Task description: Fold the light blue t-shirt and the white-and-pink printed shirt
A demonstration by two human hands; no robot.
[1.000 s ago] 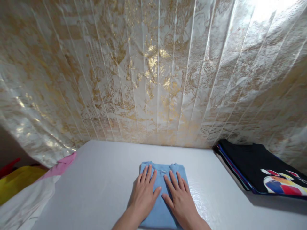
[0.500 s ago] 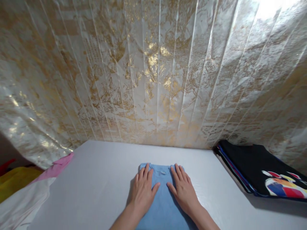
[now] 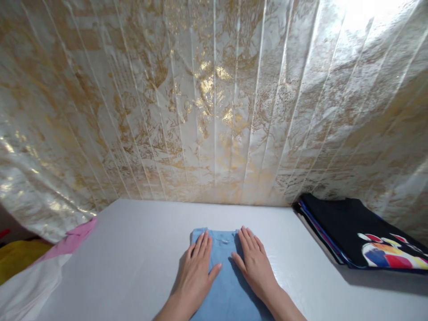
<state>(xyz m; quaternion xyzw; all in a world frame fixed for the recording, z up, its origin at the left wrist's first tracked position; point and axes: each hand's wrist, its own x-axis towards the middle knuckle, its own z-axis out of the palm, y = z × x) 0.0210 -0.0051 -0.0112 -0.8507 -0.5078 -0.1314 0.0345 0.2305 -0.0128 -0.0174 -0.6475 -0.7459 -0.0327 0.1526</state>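
Note:
A light blue shirt (image 3: 222, 276), folded into a narrow panel, lies on the white table with its collar and a small label at the far end. My left hand (image 3: 199, 269) rests flat on its left side, fingers stretched toward the collar and thumb pointing inward. On the opposite side my right hand (image 3: 253, 261) lies flat too, its fingertips at the far right corner beside the neckline. Neither hand grips the cloth. The near end of the shirt runs out of view between my forearms.
On the right of the white table (image 3: 133, 249) sits a stack of folded shirts (image 3: 334, 223), a black one with a colourful print on top. Loose pink, white and yellow clothes (image 3: 47, 272) lie along the left edge. A shiny gold-patterned covering (image 3: 214, 111) rises behind the table.
The left hand has slid slightly back toward me along the shirt. The right hand stays nearly in place, its fingers a little closer together. The whole view has shifted slightly.

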